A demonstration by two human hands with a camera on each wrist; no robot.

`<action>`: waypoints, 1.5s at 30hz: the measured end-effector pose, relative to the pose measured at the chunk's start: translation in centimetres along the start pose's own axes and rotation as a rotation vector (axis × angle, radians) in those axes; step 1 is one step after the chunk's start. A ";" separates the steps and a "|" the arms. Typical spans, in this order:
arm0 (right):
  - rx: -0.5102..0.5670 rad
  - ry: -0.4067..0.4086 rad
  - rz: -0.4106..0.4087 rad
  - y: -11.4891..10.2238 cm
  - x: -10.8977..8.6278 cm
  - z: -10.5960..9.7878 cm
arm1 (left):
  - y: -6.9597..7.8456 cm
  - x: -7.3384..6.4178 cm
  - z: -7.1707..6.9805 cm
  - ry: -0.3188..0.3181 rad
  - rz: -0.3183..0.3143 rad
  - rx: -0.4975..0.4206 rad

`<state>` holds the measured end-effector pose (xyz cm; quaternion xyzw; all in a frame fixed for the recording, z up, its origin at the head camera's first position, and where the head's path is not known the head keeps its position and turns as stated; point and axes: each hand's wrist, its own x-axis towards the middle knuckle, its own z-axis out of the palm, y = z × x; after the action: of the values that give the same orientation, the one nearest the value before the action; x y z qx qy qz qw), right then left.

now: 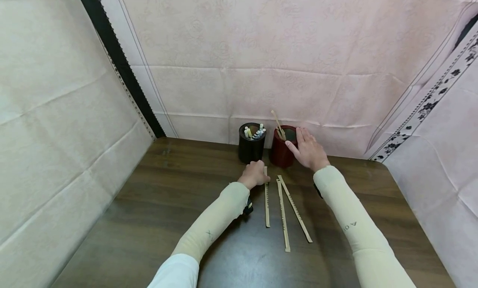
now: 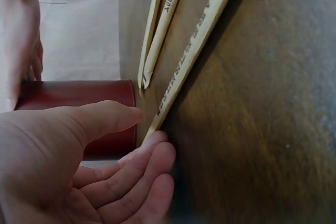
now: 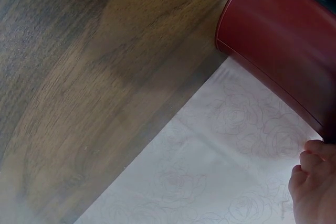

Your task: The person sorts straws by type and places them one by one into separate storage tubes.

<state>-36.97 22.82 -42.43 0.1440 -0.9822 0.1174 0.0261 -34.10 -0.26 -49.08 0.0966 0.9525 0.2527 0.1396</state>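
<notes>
Three thin wooden sticks with dark characters lie on the table: a left stick (image 1: 267, 207), a middle stick (image 1: 283, 215) and a right stick (image 1: 296, 210). At the far end of the left one is my left hand (image 1: 255, 174); in the left wrist view its fingertips touch the stick's tip while the thumb stays apart from them. A red cup (image 1: 281, 154) stands upright with several similar sticks (image 1: 280, 130) leaning inside. My right hand (image 1: 309, 151) rests on that cup's right rim, fingers extended and thumb at the front edge.
Left of the red cup stands a black cup (image 1: 251, 150) holding several white-ended pens (image 1: 257, 133). Behind both cups hangs a pale patterned cloth (image 1: 231, 89), which also covers the sides. The dark wooden table (image 1: 149, 221) extends toward me.
</notes>
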 end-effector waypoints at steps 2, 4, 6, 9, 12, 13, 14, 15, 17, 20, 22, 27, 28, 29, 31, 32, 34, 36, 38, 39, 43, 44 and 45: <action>0.001 0.004 -0.003 -0.1 0.0 0.0 | 0.1 0.0 0.1 0.020 -0.011 0.025; -0.001 0.009 -0.004 -0.1 0.0 0.0 | -0.1 0.4 0.4 0.025 -0.023 0.030; -0.004 0.011 -0.005 -0.2 0.0 0.0 | -0.6 1.5 1.2 0.032 -0.033 0.042; -0.002 0.010 -0.007 -0.2 0.1 0.1 | -1.2 2.7 2.0 0.020 -0.043 0.021; 0.000 0.010 -0.010 -0.2 0.2 0.2 | -1.8 3.8 2.7 0.025 -0.042 0.014; 0.001 0.012 -0.010 -0.2 0.1 0.1 | -1.8 3.9 2.7 0.021 -0.041 0.010; 0.002 0.014 -0.011 -0.2 0.1 0.1 | -1.9 4.0 2.8 0.026 -0.039 0.016; 0.001 0.015 -0.010 -0.2 0.1 0.1 | -2.0 4.1 2.9 0.028 -0.038 0.022; 0.002 0.018 -0.011 -0.3 0.0 0.0 | -2.0 4.2 2.9 0.025 -0.035 0.026; 0.001 0.019 -0.011 -0.4 0.0 -0.1 | -2.1 4.4 2.8 0.025 -0.033 0.032; -0.003 0.018 -0.013 -0.4 0.1 -0.1 | -2.2 4.5 2.9 0.025 -0.036 0.034; -0.013 0.013 -0.012 -0.4 0.2 0.0 | -2.2 4.6 2.9 0.025 -0.057 0.034; -0.015 0.011 -0.012 -0.4 0.2 0.0 | -2.2 4.6 2.9 0.023 -0.061 0.031; -0.015 0.011 -0.012 -0.4 0.2 0.0 | -2.1 4.6 2.8 0.022 -0.064 0.029; -0.017 0.009 -0.011 -0.3 0.1 0.0 | -2.1 4.6 2.7 0.013 -0.071 0.017; -0.019 0.008 -0.011 -0.3 0.1 0.0 | -2.0 4.6 2.7 0.010 -0.073 0.012; -0.020 0.005 -0.012 -0.3 0.1 0.0 | -1.9 4.4 2.5 -0.001 -0.084 -0.006; -0.018 0.004 -0.011 -0.3 0.0 0.0 | -1.8 4.2 2.4 -0.005 -0.093 -0.024; -0.017 0.003 -0.011 -0.3 0.0 0.0 | -1.8 4.1 2.3 0.006 -0.095 -0.043; -0.016 0.002 -0.010 -0.3 0.0 0.0 | -1.8 4.0 2.2 0.012 -0.092 -0.057; -0.019 0.000 -0.004 -0.2 0.0 0.0 | -0.9 2.3 0.9 0.048 -0.069 -0.054; -0.020 0.000 -0.004 -0.2 0.0 0.1 | -0.5 1.6 0.3 0.051 -0.064 -0.045; -0.019 0.000 -0.004 -0.1 0.0 0.1 | -0.7 1.6 0.4 0.058 -0.053 -0.042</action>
<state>-36.93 22.67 -42.51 0.1458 -0.9830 0.1081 0.0279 -35.54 -0.29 -50.07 0.0608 0.9530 0.2714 0.1204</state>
